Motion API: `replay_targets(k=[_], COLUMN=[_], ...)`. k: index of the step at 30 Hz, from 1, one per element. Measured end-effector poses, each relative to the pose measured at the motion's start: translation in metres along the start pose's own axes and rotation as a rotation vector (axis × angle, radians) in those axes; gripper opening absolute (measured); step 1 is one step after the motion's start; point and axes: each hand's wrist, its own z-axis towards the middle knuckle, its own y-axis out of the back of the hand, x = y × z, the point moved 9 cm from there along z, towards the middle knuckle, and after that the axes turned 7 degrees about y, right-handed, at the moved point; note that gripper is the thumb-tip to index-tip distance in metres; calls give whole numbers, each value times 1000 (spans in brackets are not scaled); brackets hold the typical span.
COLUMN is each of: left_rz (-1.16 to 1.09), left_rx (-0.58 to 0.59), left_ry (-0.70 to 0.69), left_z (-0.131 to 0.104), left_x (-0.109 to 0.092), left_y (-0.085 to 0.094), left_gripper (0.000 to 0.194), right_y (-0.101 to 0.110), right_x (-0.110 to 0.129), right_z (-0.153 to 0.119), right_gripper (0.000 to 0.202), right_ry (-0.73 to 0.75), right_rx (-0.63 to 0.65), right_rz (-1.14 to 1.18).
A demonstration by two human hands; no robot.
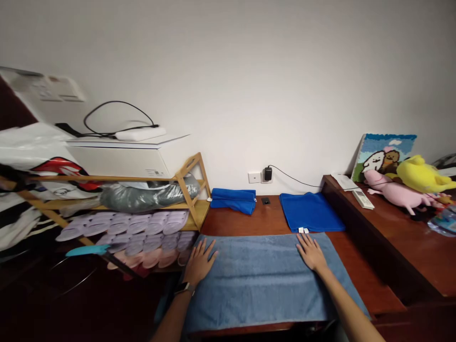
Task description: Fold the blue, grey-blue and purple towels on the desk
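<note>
Grey-blue cloth is seen first: a large towel [258, 280] is spread flat on the reddish-brown desk [263, 223], its long axis laid from left to right, its far edge turned toward the wall and its near edge set along the front of the desk. Low creases are shown across its middle. The far left corner is covered by the left hand [198, 264], and the right hand [312, 255] is placed near the far right corner; both are laid palm down, fingers stretched out and pointed away from the body, with nothing grasped. A watch [184, 288] is worn on the left wrist. Beyond the towel, a folded blue cloth [233, 200] is set near the wall at the left, its length also run sideways, while a flatter blue cloth [309, 212] is spread at the right, its white tags lying just beside the towel's far edge. On the left, the space is bounded by a wooden rack [194, 190] filled with slippers [142, 223]; on the right, by a raised wooden ledge [399, 237], on which a remote control [363, 199] and a pink plush toy [395, 190] are placed.
</note>
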Motion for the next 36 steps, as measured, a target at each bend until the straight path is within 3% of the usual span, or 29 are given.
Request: replay_targets(k=[4, 7, 10, 14, 17, 23, 28, 32, 36], left_rz=[14, 18, 13, -16, -48, -27, -14, 5, -8], left_rx=[-41, -59, -73, -91, -50, 7, -54, -8, -33], left_ry=[58, 96, 86, -10, -82, 32, 97, 128, 56], left_z=[-7, -6, 2, 16, 25, 25, 14, 17, 26], left_x=[11, 8, 0, -5, -2, 16, 12, 11, 3], left_y=[5, 12, 23, 31, 20, -8, -6, -5, 2], left_gripper=[63, 63, 61, 59, 59, 66, 68, 71, 69], right_y=[-6, -6, 0, 16, 13, 0, 2, 3, 11], right_x=[-54, -76, -76, -70, -81, -98, -103, -101, -80], right_z=[-9, -13, -12, -9, -9, -15, -21, -22, -14], right_gripper=[70, 75, 77, 72, 70, 73, 76, 77, 81], right_ry=[-131, -177, -175, -122, -166, -239, -354, -404, -326], right_rx=[1, 11, -13, -152, -130, -7, -48, -36, -121], right_rz=[-51, -69, -73, -79, -93, -93, -90, -79, -87])
